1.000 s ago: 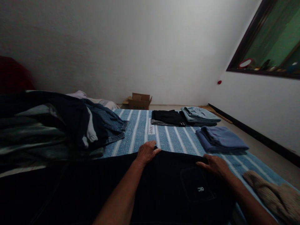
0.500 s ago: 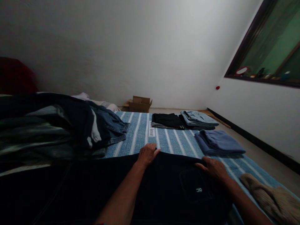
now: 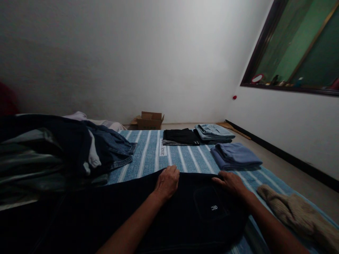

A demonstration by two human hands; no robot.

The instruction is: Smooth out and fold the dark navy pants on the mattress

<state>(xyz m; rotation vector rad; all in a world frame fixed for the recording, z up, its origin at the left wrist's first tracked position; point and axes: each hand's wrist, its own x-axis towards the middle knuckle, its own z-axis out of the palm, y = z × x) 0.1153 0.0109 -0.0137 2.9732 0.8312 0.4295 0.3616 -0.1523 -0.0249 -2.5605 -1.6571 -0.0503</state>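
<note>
A dark navy garment [image 3: 137,215] with a back pocket and small white logo lies spread across the blue striped bedsheet [image 3: 148,155] in front of me. My left hand [image 3: 167,182] rests on its far edge, fingers curled down over the cloth. My right hand [image 3: 229,182] lies on the same edge to the right, just beyond the pocket, fingers bent onto the fabric.
A heap of unfolded jeans and dark clothes [image 3: 53,151] fills the left. Folded black [image 3: 180,137], light denim [image 3: 213,132] and blue [image 3: 234,155] garments lie at the far end of the sheet. A beige knit piece [image 3: 296,211] lies at right. A cardboard box [image 3: 148,120] stands by the wall.
The view has turned a little to the right and tilted. Both hands stay on the dark garment's far edge, drawn slightly nearer to me and closer together.
</note>
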